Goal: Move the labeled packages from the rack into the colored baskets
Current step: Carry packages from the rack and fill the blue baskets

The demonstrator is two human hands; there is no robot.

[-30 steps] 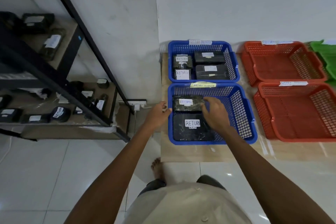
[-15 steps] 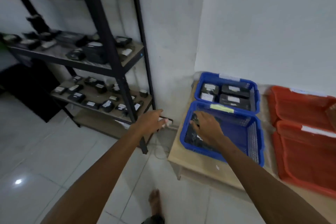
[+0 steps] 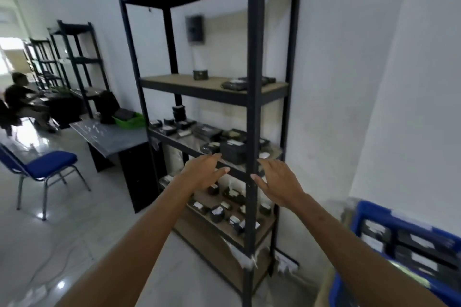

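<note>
A tall black rack (image 3: pixel 255 97) with wooden shelves stands ahead of me. Several dark packages with white labels (image 3: pixel 232 148) lie on its middle shelf, and more labelled packages (image 3: pixel 217 212) lie on the shelf below. My left hand (image 3: pixel 203 172) and my right hand (image 3: pixel 278 180) are both raised in front of the middle shelf's front rail, fingers extended, holding nothing. The rack's front post stands between them. A blue basket (image 3: pixel 359 217) with labelled packages inside shows at the lower right edge.
A grey table (image 3: pixel 112 136) with a green tray (image 3: pixel 129 121) stands left of the rack. A blue chair (image 3: pixel 47 164) is on the floor at the left. A seated person (image 3: pixel 18 99) and more black racks (image 3: pixel 72 57) are in the far left background.
My view has swung from the blue baskets up and left to the rack. My right hand left the basket, and both empty hands now reach towards the middle shelf.
</note>
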